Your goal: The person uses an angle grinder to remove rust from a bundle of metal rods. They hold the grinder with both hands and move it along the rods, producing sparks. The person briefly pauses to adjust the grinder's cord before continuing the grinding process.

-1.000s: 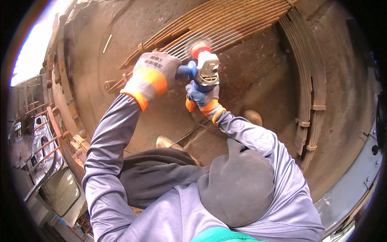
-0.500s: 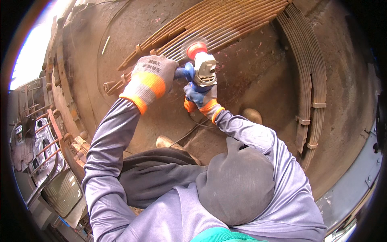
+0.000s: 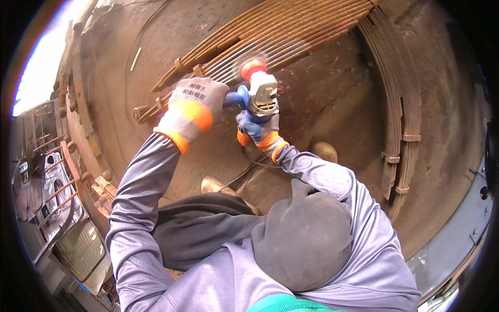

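Observation:
An angle grinder with a pale grey head, blue body and red cup-shaped attachment is in both my hands. My left hand, in a grey and orange glove, is closed around the blue side handle. Below the grinder's head, my right hand wraps the blue body, wearing a similar glove. The red cup is at the near edge of a rusty stack of leaf springs, where the strips show bright bare metal beside it. Whether cup and steel touch cannot be made out.
A second curved leaf spring pack with clamp bands lies at the right. The power cord runs over the brown floor near my shoes. Metal frames and panels are piled at the left. A grey steel beam edges the lower right.
The grinder and both hands have shifted slightly nearer to me. My left hand has dropped a little. The leaf springs have stayed in place.

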`<act>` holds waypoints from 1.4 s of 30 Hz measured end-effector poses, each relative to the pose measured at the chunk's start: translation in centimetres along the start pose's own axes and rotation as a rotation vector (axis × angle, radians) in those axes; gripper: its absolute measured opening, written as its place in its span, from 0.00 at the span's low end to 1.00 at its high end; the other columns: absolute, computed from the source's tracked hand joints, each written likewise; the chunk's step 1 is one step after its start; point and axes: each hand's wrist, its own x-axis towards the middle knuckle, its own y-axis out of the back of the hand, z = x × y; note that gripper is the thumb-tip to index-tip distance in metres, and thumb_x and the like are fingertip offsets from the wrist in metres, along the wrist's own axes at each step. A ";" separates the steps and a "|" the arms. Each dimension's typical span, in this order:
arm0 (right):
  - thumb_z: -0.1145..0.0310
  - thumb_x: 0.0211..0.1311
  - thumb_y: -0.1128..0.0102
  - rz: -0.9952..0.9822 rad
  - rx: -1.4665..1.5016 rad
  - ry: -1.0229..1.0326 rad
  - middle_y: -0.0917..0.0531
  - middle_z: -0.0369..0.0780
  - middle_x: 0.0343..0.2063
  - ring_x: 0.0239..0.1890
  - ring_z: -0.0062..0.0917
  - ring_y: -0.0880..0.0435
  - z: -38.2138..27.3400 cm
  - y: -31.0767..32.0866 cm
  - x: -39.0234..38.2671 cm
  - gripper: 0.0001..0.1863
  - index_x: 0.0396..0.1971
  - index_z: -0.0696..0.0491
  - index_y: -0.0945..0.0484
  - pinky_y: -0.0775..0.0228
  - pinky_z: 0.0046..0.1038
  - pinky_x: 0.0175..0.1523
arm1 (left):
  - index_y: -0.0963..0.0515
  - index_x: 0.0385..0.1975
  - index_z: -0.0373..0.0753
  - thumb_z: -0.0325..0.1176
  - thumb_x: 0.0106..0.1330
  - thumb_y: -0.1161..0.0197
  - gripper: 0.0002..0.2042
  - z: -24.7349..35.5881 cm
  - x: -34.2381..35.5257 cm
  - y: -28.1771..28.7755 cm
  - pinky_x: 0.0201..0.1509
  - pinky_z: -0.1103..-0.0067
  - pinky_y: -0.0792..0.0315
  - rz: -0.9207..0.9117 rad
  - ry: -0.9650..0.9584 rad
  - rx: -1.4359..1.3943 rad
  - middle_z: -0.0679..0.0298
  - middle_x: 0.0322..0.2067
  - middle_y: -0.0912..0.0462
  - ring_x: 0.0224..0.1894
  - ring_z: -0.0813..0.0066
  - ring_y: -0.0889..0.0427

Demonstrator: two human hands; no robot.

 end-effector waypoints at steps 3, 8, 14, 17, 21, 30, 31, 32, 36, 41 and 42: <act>0.74 0.52 0.23 -0.001 0.025 -0.061 0.15 0.31 0.31 0.31 0.15 0.16 0.5 0.1 0.0 0.22 0.48 0.55 0.19 0.19 0.24 0.39 | 0.14 0.44 0.50 0.31 0.62 0.33 0.11 0.1 -0.1 -0.1 0.50 0.60 0.19 -0.004 0.004 -0.007 0.56 0.38 0.10 0.44 0.53 0.11; 0.74 0.52 0.23 -0.027 0.060 -0.048 0.14 0.32 0.32 0.32 0.16 0.15 0.2 -0.5 0.1 0.22 0.47 0.54 0.19 0.18 0.25 0.40 | 0.13 0.45 0.49 0.32 0.62 0.33 0.12 -0.2 -0.6 -0.2 0.51 0.60 0.19 0.005 0.033 0.009 0.55 0.38 0.11 0.44 0.53 0.11; 0.73 0.50 0.23 -0.004 0.003 -0.027 0.13 0.33 0.38 0.37 0.16 0.14 -0.2 -1.1 0.1 0.23 0.48 0.54 0.19 0.18 0.25 0.44 | 0.13 0.46 0.49 0.32 0.62 0.33 0.12 -0.9 -0.4 -0.7 0.51 0.59 0.19 0.029 0.012 -0.013 0.54 0.38 0.10 0.45 0.53 0.11; 0.73 0.50 0.23 -0.019 0.011 -0.069 0.13 0.34 0.38 0.37 0.17 0.13 0.9 -0.9 0.1 0.24 0.49 0.55 0.19 0.18 0.26 0.45 | 0.13 0.45 0.49 0.32 0.63 0.34 0.11 -0.8 -1.0 -0.9 0.51 0.59 0.19 0.027 0.035 -0.018 0.55 0.38 0.10 0.44 0.53 0.11; 0.73 0.50 0.23 -0.039 0.024 -0.099 0.12 0.34 0.39 0.38 0.18 0.13 1.2 -0.9 0.0 0.25 0.51 0.55 0.19 0.18 0.25 0.45 | 0.13 0.43 0.49 0.32 0.63 0.34 0.10 -1.1 -0.8 -1.4 0.50 0.60 0.19 0.038 0.027 -0.030 0.55 0.37 0.10 0.44 0.53 0.10; 0.74 0.49 0.24 -0.046 0.068 -0.058 0.13 0.34 0.43 0.42 0.18 0.13 2.8 -1.0 0.4 0.29 0.54 0.55 0.21 0.18 0.26 0.50 | 0.13 0.45 0.46 0.32 0.65 0.33 0.10 -1.0 -0.9 -1.1 0.52 0.61 0.19 -0.038 0.044 -0.052 0.53 0.41 0.10 0.46 0.54 0.10; 0.74 0.49 0.24 -0.066 0.081 -0.098 0.13 0.34 0.44 0.43 0.18 0.13 2.7 -1.0 0.3 0.29 0.54 0.55 0.21 0.18 0.26 0.52 | 0.13 0.45 0.46 0.32 0.65 0.33 0.10 -1.0 -1.1 -0.9 0.52 0.61 0.19 -0.047 0.048 -0.048 0.54 0.41 0.10 0.47 0.54 0.10; 0.74 0.49 0.24 -0.084 0.092 -0.138 0.13 0.34 0.45 0.45 0.19 0.13 2.6 -0.9 0.3 0.29 0.55 0.54 0.21 0.19 0.26 0.53 | 0.13 0.45 0.46 0.32 0.65 0.33 0.10 -1.0 -1.3 -0.8 0.53 0.61 0.19 -0.056 0.051 -0.045 0.54 0.41 0.10 0.47 0.54 0.10; 0.73 0.49 0.23 -0.084 -0.057 -0.057 0.13 0.35 0.47 0.47 0.19 0.14 2.1 -0.9 0.2 0.29 0.55 0.54 0.21 0.20 0.27 0.55 | 0.13 0.45 0.47 0.32 0.65 0.34 0.10 -1.3 -1.3 -1.5 0.53 0.61 0.19 -0.052 0.061 -0.065 0.54 0.41 0.10 0.48 0.54 0.11; 0.72 0.49 0.23 -0.087 -0.018 -0.084 0.13 0.35 0.48 0.48 0.19 0.14 1.9 -1.4 0.0 0.30 0.56 0.54 0.21 0.20 0.27 0.56 | 0.13 0.45 0.47 0.31 0.64 0.34 0.11 -1.2 -1.9 -1.2 0.54 0.60 0.19 -0.083 0.090 -0.071 0.53 0.42 0.10 0.48 0.54 0.11; 0.72 0.49 0.23 -0.092 -0.009 -0.098 0.14 0.35 0.48 0.48 0.19 0.14 1.8 -1.4 0.0 0.31 0.56 0.54 0.22 0.20 0.27 0.57 | 0.13 0.46 0.47 0.31 0.64 0.34 0.11 -1.3 -1.9 -1.4 0.54 0.60 0.19 -0.075 0.088 -0.069 0.53 0.42 0.10 0.49 0.54 0.11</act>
